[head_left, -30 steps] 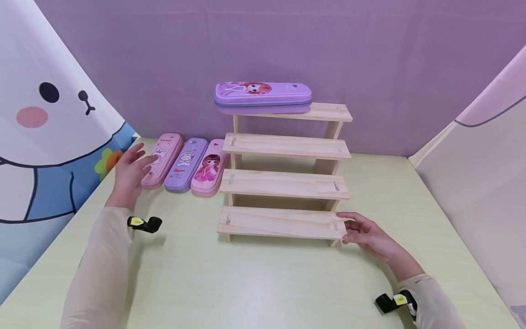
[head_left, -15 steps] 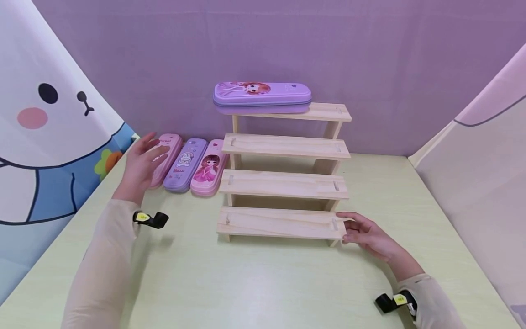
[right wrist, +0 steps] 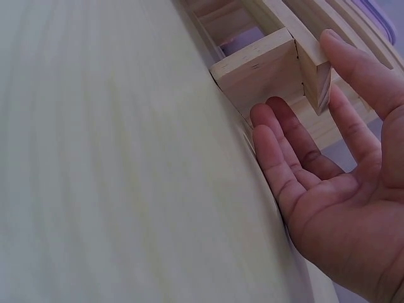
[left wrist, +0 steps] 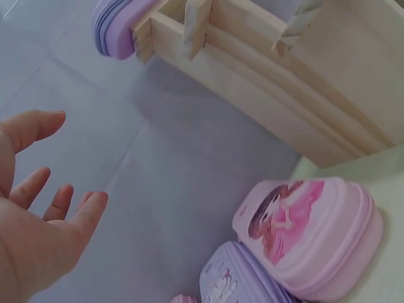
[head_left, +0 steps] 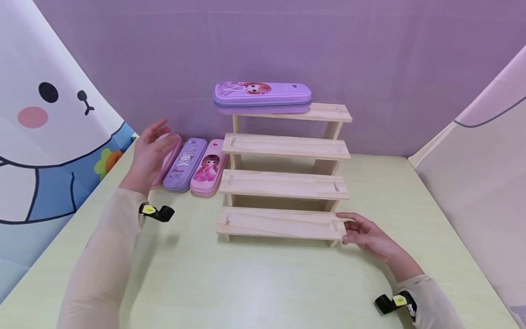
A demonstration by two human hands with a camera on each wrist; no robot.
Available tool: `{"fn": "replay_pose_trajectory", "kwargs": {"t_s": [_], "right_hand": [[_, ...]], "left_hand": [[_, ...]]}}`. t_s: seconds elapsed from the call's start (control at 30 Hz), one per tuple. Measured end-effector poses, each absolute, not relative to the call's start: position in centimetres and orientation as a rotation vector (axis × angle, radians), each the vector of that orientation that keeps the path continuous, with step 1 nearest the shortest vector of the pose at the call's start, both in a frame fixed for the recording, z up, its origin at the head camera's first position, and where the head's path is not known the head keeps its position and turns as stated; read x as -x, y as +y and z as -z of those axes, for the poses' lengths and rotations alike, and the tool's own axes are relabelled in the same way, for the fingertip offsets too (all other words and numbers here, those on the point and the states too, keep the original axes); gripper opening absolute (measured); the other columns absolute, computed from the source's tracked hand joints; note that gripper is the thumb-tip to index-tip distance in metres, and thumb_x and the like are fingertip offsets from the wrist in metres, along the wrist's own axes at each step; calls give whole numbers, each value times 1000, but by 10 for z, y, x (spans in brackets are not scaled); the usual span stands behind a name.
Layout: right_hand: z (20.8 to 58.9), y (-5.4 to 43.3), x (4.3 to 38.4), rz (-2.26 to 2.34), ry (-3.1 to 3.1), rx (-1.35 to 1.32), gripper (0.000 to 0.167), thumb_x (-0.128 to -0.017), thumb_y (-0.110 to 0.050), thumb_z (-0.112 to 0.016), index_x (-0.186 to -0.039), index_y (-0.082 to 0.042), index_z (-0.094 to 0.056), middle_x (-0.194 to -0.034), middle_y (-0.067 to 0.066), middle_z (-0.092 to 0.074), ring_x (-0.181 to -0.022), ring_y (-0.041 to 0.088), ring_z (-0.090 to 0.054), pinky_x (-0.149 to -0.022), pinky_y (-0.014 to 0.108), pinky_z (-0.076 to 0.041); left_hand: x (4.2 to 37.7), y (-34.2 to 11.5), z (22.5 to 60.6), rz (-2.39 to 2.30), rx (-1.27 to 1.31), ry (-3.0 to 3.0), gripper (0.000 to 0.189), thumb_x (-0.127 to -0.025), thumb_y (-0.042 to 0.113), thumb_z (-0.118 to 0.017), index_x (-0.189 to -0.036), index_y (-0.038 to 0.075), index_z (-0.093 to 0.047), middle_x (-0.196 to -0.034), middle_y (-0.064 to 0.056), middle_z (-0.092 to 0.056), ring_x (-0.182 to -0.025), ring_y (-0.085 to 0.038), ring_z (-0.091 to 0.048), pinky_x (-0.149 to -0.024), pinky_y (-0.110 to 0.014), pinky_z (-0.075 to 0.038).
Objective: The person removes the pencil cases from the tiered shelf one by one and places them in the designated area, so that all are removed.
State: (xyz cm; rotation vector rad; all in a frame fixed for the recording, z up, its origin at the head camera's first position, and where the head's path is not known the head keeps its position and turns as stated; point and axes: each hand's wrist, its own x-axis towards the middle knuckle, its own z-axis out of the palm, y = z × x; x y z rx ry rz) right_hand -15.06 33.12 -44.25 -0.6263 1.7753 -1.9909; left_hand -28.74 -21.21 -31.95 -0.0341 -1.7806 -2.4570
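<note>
My left hand (head_left: pixel 149 153) hovers with parted fingers over the leftmost pink pencil case (head_left: pixel 167 163), partly covering it from view. The left wrist view shows nothing in that hand (left wrist: pixel 44 214). Beside that case lie a lilac pencil case (head_left: pixel 186 164) and another pink pencil case (head_left: pixel 208 169) with a doll picture. A four-step wooden display stand (head_left: pixel 283 185) fills the middle. Thumb and index finger of my right hand (head_left: pixel 371 240) pinch the right end of its lowest board, while in the right wrist view the other fingers (right wrist: pixel 268 148) reach beneath the board.
A purple pencil case (head_left: pixel 263 97) lies across the top step, towards its left. Behind the stand hangs a purple cloth (head_left: pixel 390 82). Printed cloth (head_left: pixel 49 137) lines the left side and a pale cloth (head_left: pixel 485 173) the right. Everything stands on a light tabletop (head_left: pixel 263 283).
My left hand has moved right and away from me, from the left edge of the leftmost pink pencil case to above it. The right hand and the stand stay in place.
</note>
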Motion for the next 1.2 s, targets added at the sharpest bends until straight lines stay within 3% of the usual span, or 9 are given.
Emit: {"fn": "replay_pose_trajectory", "kwargs": {"t_s": [0.23,0.33,0.57,0.8,1.2], "right_hand": [[442,330,150,1991,1786,616,54,-96,11,-52,-140,-19,-55,-113,6,-61,-100,13,-61,-85,28,-56],[442,330,150,1989,1791,609,53,-96,11,-53,-140,-20,-55,-113,6,-61,-100,13,-61,-85,28,-56],[443,330,150,1988,1789,612,54,-96,11,-53,-140,-20,-55,-113,5,-62,-100,13,-61,-85,28,-56],[441,329,149,1978,1807,593,54,-96,10,-53,-140,-21,-55,-114,6,-61,-100,14,-61,-85,28,-56],[442,331,150,1969,1822,596,54,-96,10,-53,-140,-20,-54,-113,5,-62,-100,14,-61,-85,28,-56]], "left_hand": [[291,-196,310,2472,110,-1797,63,-94,5,-68,-150,16,-42,-139,-4,-41,-135,-24,-40,-111,-31,-37],[294,-189,306,2487,139,-1778,61,-94,3,-67,-149,14,-42,-137,-4,-41,-135,-24,-40,-110,-30,-39],[301,-177,298,2468,214,-1765,57,-95,-4,-62,-147,9,-44,-133,-6,-44,-130,-24,-45,-93,-19,-50],[305,-166,285,2354,250,-1872,60,-95,7,-67,-149,16,-43,-141,-7,-42,-134,-24,-44,-107,-26,-41],[323,-146,263,2240,299,-1941,61,-92,6,-70,-148,17,-46,-144,-9,-45,-134,-24,-47,-108,-27,-40]]}}
